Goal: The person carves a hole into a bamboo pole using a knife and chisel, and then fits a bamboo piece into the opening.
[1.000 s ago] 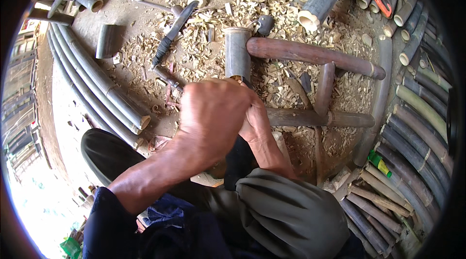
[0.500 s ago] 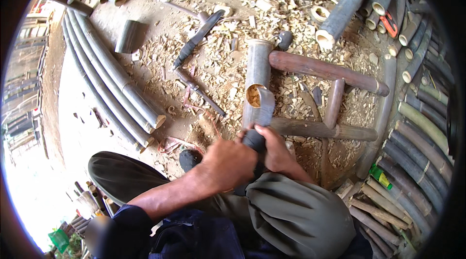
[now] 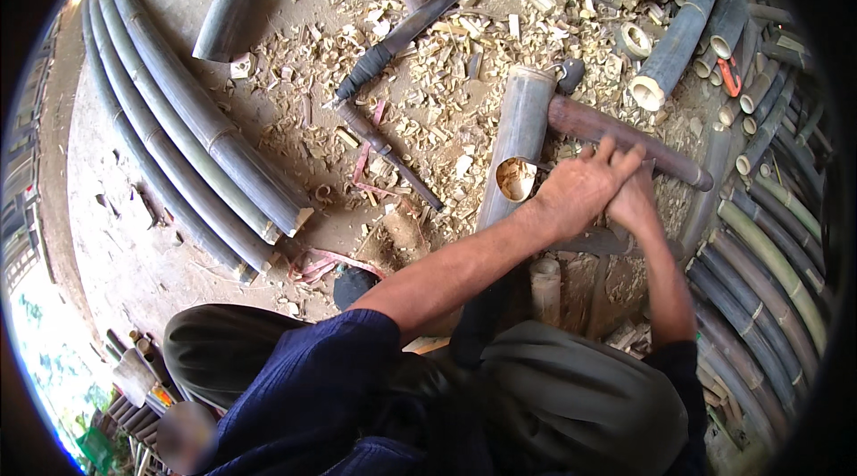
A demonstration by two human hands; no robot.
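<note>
My left hand [image 3: 580, 193] reaches over the reddish-brown wooden rail frame, its fingers stretched out by the upper rail [image 3: 607, 124]. Close against it on the right, my right hand [image 3: 634, 201] is partly covered by the left, and its fingers are mostly hidden. No tool shows in either hand. Left of my hands lies a thick bamboo pole [image 3: 516, 132] with an oval hole [image 3: 516, 180] cut in its side. The upper rail meets the pole near its far end. The lower rail [image 3: 594, 241] is partly behind my forearms.
A black-handled knife [image 3: 397, 39] and a slim rod-like tool [image 3: 388, 150] lie among wood chips. Long bamboo poles [image 3: 210, 128] rest at left, near a short bamboo piece [image 3: 225, 23]. More bamboo [image 3: 759, 280] is stacked at right, with an orange-handled tool [image 3: 730, 77].
My hands have moved right and away from me, off the black-handled curved blade they gripped at the pole's hole. That blade no longer shows. The view has shifted.
</note>
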